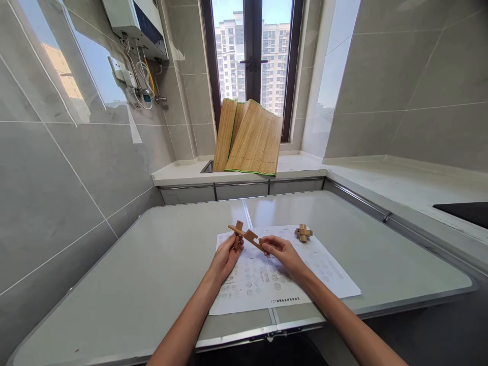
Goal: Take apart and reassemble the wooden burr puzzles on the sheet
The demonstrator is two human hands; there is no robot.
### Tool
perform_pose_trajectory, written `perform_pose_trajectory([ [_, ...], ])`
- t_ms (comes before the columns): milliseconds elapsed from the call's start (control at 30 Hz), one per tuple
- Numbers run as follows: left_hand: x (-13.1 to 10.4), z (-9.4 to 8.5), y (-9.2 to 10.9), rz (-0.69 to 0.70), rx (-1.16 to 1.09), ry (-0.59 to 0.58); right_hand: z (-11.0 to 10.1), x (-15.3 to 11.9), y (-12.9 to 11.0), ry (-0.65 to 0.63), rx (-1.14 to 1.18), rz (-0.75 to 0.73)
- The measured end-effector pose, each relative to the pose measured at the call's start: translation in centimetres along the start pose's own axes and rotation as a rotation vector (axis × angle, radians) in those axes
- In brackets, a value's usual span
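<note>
My left hand (227, 255) is closed around a few joined wooden pieces (239, 227), one standing upright and another pointing to the left. A notched wooden piece (251, 238) slants down to the right from them, and my right hand (281, 250) pinches its lower right end. Its upper left end meets or overlaps the pieces at my left hand; whether they interlock cannot be made out. Both hands are above a white printed sheet (267, 297) with small drawings. An assembled wooden puzzle (303, 233) rests near the sheet's upper right edge.
The sheet lies on a pale folding table (163, 264) with a metal seam down its middle. Behind stand a white counter (297, 163) and bamboo mats (255, 140) before a window. A dark panel (467, 213) is at the right; a heater (135, 25) hangs upper left.
</note>
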State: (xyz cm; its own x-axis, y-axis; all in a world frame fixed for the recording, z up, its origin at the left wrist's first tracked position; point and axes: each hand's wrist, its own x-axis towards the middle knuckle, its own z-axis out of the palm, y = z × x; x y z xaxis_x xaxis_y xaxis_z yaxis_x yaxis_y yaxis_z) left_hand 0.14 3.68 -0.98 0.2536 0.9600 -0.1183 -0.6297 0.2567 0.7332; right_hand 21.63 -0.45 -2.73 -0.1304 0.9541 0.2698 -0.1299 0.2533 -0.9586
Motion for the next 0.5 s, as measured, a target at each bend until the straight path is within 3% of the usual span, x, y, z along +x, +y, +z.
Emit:
perform_pose_trajectory([
  [500,-1.3,0.7,-0.2,-0.147,0.253,-0.212,0.0,0.0,-0.6,0.063,-0.025,-0.009],
])
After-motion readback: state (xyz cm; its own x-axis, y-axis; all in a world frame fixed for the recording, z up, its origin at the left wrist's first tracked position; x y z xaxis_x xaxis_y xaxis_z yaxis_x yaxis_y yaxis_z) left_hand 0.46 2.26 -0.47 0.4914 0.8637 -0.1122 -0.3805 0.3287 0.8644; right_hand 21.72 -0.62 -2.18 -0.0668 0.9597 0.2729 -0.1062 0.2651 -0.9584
